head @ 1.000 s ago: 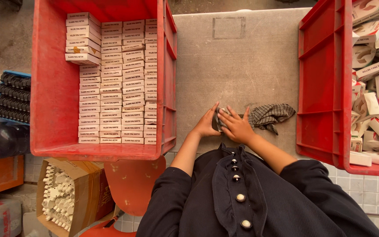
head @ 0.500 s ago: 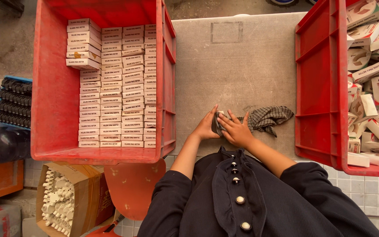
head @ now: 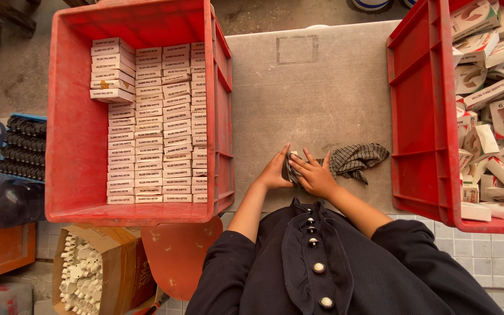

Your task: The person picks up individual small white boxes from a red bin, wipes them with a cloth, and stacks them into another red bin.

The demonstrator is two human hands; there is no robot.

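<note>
A small grey box point(head: 291, 165) sits on the grey table point(head: 310, 93) near its front edge. The left hand point(head: 275, 172) and right hand point(head: 316, 175) hold it between curled fingers. A checked cloth point(head: 357, 158) lies just beside them. Red crates point(head: 77, 128) of boxes stand on both sides.

Small item point(head: 292, 165) mostly hidden between hands; right crate point(head: 421, 116) cut off by frame edge.
</note>
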